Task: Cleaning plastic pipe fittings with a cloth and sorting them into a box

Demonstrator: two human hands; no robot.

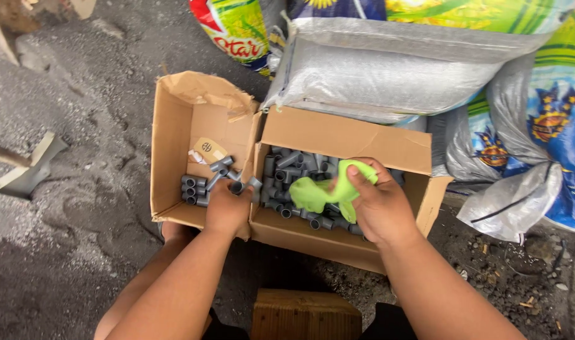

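We see crumpled lime-green cloth (328,189) gripped in right hand (379,204), fingers closed round it, over right brown cardboard box (347,141) full of grey plastic pipe fittings (287,167). Left hand (228,206) curled over grey fitting (237,187) at left open cardboard box (184,116); few grey fittings (196,190) inside. Woven plastic sacks (388,72) crowd behind boxes. Wooden block (303,315) near our knees; dusty grey ground (67,208) left.
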